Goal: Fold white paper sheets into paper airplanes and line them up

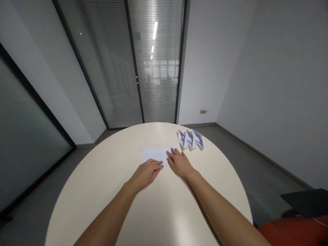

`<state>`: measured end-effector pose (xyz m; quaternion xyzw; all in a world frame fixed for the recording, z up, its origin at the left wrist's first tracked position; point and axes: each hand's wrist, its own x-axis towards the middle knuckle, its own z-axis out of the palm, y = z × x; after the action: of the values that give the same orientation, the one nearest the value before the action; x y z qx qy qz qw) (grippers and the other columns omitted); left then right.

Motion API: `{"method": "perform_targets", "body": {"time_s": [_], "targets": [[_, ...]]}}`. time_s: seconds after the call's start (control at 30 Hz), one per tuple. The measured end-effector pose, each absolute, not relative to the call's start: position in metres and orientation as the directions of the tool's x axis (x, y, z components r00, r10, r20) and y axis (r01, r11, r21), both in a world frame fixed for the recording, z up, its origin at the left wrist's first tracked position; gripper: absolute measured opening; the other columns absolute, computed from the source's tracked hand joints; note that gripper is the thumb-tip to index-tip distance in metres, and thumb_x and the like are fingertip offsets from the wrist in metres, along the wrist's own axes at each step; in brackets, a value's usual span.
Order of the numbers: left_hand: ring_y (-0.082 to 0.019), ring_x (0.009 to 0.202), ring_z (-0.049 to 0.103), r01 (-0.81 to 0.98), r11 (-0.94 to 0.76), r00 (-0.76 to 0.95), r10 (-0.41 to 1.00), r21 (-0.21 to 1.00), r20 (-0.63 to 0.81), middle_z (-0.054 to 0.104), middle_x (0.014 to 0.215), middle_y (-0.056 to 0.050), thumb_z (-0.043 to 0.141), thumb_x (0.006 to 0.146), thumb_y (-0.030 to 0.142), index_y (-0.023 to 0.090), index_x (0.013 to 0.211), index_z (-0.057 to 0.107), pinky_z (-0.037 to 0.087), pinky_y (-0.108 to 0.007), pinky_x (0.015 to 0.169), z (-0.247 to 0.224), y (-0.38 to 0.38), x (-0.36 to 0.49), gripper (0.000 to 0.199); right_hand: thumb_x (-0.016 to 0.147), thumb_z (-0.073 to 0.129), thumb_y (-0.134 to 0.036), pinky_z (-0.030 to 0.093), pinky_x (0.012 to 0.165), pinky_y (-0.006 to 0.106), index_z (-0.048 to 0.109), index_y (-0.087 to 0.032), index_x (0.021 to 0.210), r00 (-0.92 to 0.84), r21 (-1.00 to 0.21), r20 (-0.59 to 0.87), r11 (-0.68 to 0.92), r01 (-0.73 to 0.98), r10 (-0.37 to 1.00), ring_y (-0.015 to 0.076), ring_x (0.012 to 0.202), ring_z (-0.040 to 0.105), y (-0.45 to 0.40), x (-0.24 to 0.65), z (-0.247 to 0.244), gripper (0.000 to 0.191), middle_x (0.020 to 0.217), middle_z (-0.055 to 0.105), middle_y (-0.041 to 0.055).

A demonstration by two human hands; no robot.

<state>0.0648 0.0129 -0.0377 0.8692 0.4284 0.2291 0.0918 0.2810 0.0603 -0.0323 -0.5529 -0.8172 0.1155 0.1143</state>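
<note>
A white sheet of paper (pixel 151 153) lies flat on the round table, with a faint crease line near its middle. My left hand (pixel 150 169) rests on the sheet's near edge, its fingers stretched out to the right. On the right part of the sheet lies my right hand (pixel 179 162), palm down with fingers spread. Both hands press on the paper without gripping it, and they cover part of its near and right edges. Beyond my right hand stand three folded paper pieces (pixel 190 139) in a row, white with dark printed patterns.
The cream round table (pixel 102 177) fills the lower middle. Behind it are a glass partition with blinds (pixel 156 95) and a white wall with an outlet (pixel 203 111). A red seat (pixel 294 232) and a flat black object (pixel 307 201) are at lower right.
</note>
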Motion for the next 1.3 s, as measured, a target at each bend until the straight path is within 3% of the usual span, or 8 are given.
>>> {"method": "perform_targets", "body": {"time_s": [0.2,0.47,0.8,0.93,1.13,1.3], "targets": [[-0.021,0.123,0.062,0.733,-0.574,0.475,0.816,0.365,0.328,0.071,0.132,-0.003,0.054,0.1,0.025,0.027,0.122,0.073,0.05,-0.039,0.108,-0.042,0.015,0.065,0.029,0.098,0.047,-0.055,0.014,0.121,0.061,0.037,-0.019,0.159,-0.418,-0.354,-0.012,0.387,0.851,0.908,0.0384,0.156,0.014,0.052,0.278,-0.026,0.071,0.168,0.024,0.016],[-0.024,0.121,0.065,0.814,-0.468,0.371,0.875,0.345,0.31,0.072,0.13,-0.007,0.059,0.098,0.027,0.023,0.113,0.075,0.051,-0.04,0.106,-0.04,0.016,0.07,0.023,0.1,0.042,-0.056,0.012,0.122,0.063,0.038,-0.023,0.159,-0.498,-0.363,-0.017,0.459,0.811,0.867,0.0381,0.156,0.015,0.05,0.279,-0.024,0.067,0.168,0.024,0.0134],[-0.024,0.116,0.069,0.795,-0.52,0.444,0.85,0.312,0.284,0.073,0.128,-0.005,0.058,0.099,0.028,0.023,0.111,0.075,0.052,-0.037,0.102,-0.038,0.018,0.061,0.021,0.101,0.043,-0.057,0.014,0.121,0.062,0.043,-0.024,0.156,-0.57,-0.365,0.024,0.538,0.759,0.821,0.0373,0.155,0.02,0.053,0.285,-0.027,0.064,0.166,0.029,0.0144],[-0.023,0.11,0.071,0.795,-0.52,0.438,0.848,0.313,0.297,0.075,0.122,-0.005,0.056,0.099,0.028,0.023,0.109,0.074,0.053,-0.034,0.098,-0.038,0.018,0.06,0.021,0.096,0.052,-0.06,0.019,0.121,0.06,0.048,-0.023,0.153,-0.609,-0.358,0.055,0.585,0.728,0.791,0.0378,0.153,0.026,0.054,0.286,-0.027,0.068,0.164,0.034,0.0154],[-0.02,0.098,0.072,0.798,-0.521,0.442,0.847,0.303,0.294,0.077,0.103,-0.003,0.053,0.1,0.026,0.023,0.102,0.072,0.053,-0.03,0.088,-0.033,0.017,0.063,0.019,0.097,0.057,-0.048,0.028,0.117,0.059,0.067,-0.027,0.135,-0.637,-0.354,0.153,0.643,0.679,0.756,0.0347,0.143,0.046,0.056,0.282,-0.027,0.045,0.151,0.054,0.013],[-0.02,0.098,0.072,0.778,-0.542,0.45,0.834,0.318,0.32,0.077,0.103,-0.002,0.053,0.099,0.025,0.023,0.104,0.071,0.052,-0.031,0.088,-0.032,0.015,0.062,0.019,0.097,0.06,-0.043,0.035,0.113,0.051,0.073,-0.027,0.125,-0.646,-0.364,0.201,0.668,0.649,0.737,0.0317,0.135,0.054,0.06,0.281,-0.028,0.035,0.141,0.064,0.0114]]}}
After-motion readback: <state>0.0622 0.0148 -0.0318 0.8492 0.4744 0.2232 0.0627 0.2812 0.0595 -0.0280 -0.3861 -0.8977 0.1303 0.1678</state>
